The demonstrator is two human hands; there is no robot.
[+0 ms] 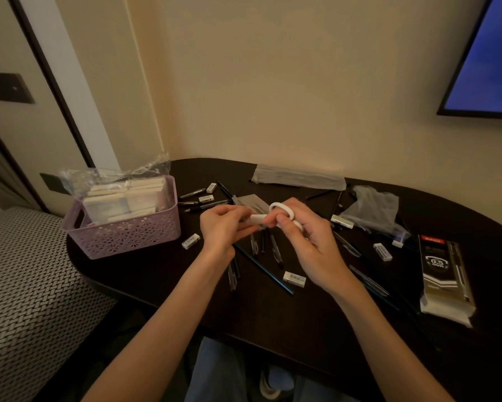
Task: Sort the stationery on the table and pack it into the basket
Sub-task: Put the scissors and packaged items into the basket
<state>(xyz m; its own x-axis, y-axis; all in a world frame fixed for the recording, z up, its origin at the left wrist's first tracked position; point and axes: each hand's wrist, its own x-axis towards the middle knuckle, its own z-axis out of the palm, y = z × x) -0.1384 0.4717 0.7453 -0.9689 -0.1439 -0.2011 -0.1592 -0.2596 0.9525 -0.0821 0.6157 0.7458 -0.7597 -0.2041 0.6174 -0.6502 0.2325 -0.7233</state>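
A white loop-shaped item (281, 209), perhaps a tape roll or scissors handle, is held above the middle of the dark table (273, 320). My right hand (308, 239) grips its ring; my left hand (226, 224) pinches its white end. A lilac lattice basket (128, 236) at the left holds pale notepads under clear wrap. Scattered on the table are several black pens (203, 206), several white erasers (294, 279) and a long dark pencil (264, 269).
A 0.5 mm lead or pen pack (444, 274) lies at the right. Crumpled clear bags (374, 210) and a flat grey sleeve (299, 177) sit toward the back. A woven-pattern seat (26, 285) borders the table's left; a screen (487, 59) hangs on the wall.
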